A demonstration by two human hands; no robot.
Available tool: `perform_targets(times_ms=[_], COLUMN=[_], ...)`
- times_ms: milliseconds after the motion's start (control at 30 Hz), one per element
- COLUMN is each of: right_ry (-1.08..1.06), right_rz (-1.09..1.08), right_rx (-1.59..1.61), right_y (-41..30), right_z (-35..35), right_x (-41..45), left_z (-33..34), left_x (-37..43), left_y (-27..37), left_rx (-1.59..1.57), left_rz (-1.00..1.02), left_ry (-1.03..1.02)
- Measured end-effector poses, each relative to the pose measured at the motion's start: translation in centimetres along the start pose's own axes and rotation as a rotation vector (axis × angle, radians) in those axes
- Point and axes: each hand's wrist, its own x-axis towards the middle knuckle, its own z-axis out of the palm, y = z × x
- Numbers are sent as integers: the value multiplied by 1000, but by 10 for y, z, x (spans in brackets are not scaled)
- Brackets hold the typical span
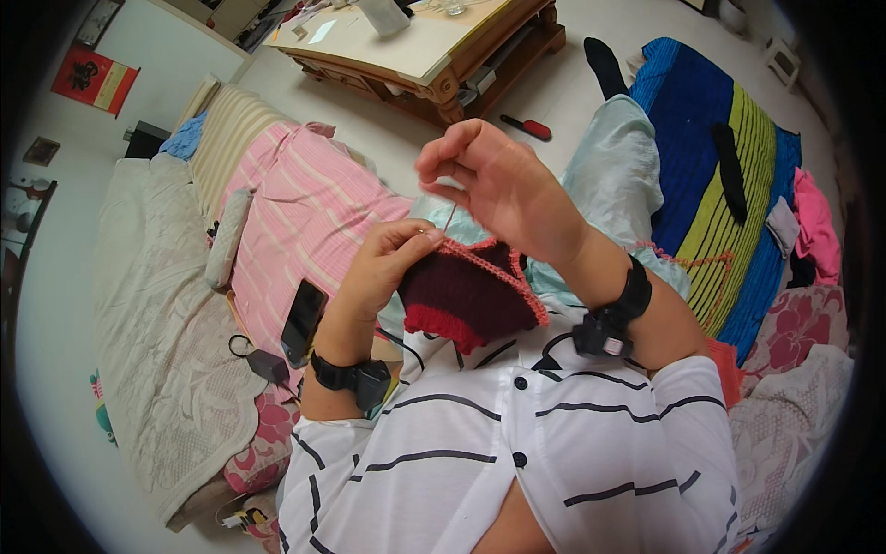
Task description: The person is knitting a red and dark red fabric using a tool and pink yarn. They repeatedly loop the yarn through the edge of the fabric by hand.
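Observation:
My left hand (391, 263) pinches the top edge of a knitted piece (471, 298) between thumb and fingers. The piece is dark maroon, with a bright red lower border and a coral crocheted edging, and hangs above my lap. Higher up and to the right is my right hand (498, 180), slightly blurred, its fingers curled towards the thumb. A thin strand of yarn (450, 218) runs taut from the edge by my left thumb up to my right hand. Whether a needle or hook sits in the right fingers is hidden. A coral crocheted cord (727, 270) lies off to the right.
A smartphone (304, 315) and a small dark box with a loop (266, 365) lie left of my forearm. Pink striped cloth (297, 187) covers the seat there. A wooden coffee table (408, 59) stands ahead. To the right are a striped towel (720, 166) and black sock (729, 173).

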Motion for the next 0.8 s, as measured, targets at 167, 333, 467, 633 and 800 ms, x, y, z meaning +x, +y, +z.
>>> perform_targets(times_ms=[167, 333, 467, 633, 800], right_ry=[-412, -380, -128, -84, 18], right_rz=[-318, -490, -953, -957, -554], right_rx=[-1464, -1592, -1520, -1227, -1587], right_y=[8, 3, 1, 25, 47], right_z=[-29, -7, 48, 57, -6], right_x=[-16, -14, 21, 41, 7], left_z=[-6, 6, 37, 18, -14], left_x=[-2, -15, -54, -70, -21], left_y=[5, 24, 83, 88, -10], left_rx=[-127, -42, -2, 112, 8], left_rz=[-38, 8, 268, 318, 81], left_ry=[9, 134, 523, 464, 310])
